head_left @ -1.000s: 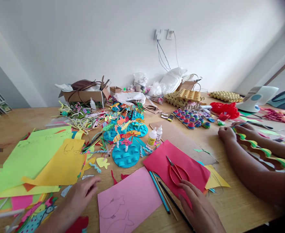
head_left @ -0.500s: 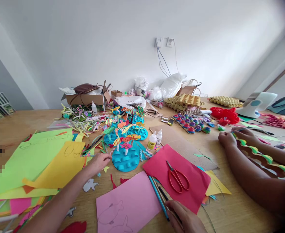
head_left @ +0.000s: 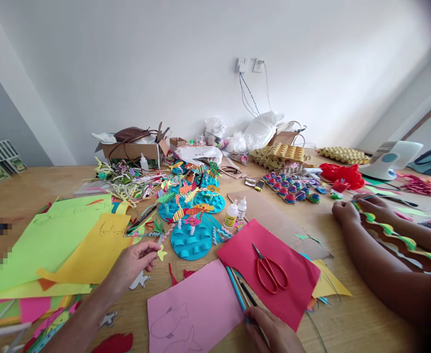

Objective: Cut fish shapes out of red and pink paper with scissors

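My left hand (head_left: 138, 260) is closed in a pinch, with a small yellow paper cutout (head_left: 161, 253) at its fingertips. A white fish-shaped cutout (head_left: 140, 280) lies below that hand, partly hidden. At the bottom right, my right hand (head_left: 274, 331) is curled round the lower ends of several pencils (head_left: 239, 289); its fingertips are partly hidden. Beside the pencils lies pink paper (head_left: 201, 299) with fish outlines drawn on it. Red-handled scissors (head_left: 270, 269) rest on a red sheet (head_left: 296, 274). Beyond my left hand sits a blue round craft base (head_left: 191, 240) with raised paper loops.
Two glue bottles (head_left: 231, 214) stand behind the red sheet. Green paper (head_left: 50, 235) and yellow-orange paper (head_left: 98, 255) are stacked at left. Colourful paper fish (head_left: 186, 191) crowd the middle. At right, another person's hands (head_left: 347, 213) hold a painted egg-carton strip (head_left: 395, 235).
My left hand has come nearer and pinched the small yellow cutout, which now looks slightly raised. My right hand has shifted left over the pencil ends.
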`<state>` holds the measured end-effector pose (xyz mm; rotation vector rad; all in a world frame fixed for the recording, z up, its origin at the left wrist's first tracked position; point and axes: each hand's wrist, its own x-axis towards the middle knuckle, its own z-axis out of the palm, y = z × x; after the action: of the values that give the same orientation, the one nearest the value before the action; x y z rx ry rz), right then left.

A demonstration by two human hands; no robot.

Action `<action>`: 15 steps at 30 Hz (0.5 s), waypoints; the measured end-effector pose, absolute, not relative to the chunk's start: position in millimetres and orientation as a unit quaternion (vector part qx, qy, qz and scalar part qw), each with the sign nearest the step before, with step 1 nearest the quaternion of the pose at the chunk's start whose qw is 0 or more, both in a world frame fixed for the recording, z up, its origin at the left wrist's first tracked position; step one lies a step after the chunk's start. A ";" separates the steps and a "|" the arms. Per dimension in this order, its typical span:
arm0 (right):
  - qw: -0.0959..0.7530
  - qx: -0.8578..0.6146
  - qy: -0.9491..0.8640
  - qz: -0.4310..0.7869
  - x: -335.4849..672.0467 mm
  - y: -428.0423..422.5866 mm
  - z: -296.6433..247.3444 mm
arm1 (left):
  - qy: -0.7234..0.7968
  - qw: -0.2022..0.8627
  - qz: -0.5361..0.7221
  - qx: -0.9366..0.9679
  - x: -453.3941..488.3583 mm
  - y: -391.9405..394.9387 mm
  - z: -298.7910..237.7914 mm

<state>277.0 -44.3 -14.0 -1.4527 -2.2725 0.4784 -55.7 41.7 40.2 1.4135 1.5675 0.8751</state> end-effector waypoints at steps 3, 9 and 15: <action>0.187 -0.509 -0.824 0.164 272.3 -43.7 -12.0 | 0.630 0.404 0.385 0.540 -56.8 29.3 47.5; 0.187 -0.502 -0.830 0.158 266.8 -43.0 -13.4 | 0.630 0.374 0.454 0.507 -58.6 4.6 49.2; 0.260 -0.471 -0.829 0.151 253.1 -42.6 -9.9 | 0.564 0.230 0.519 0.600 -56.3 -18.3 38.8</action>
<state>253.1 -42.6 -9.9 -1.2771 -2.2468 0.4079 -56.3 -18.3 38.8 1.6509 1.5524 1.4276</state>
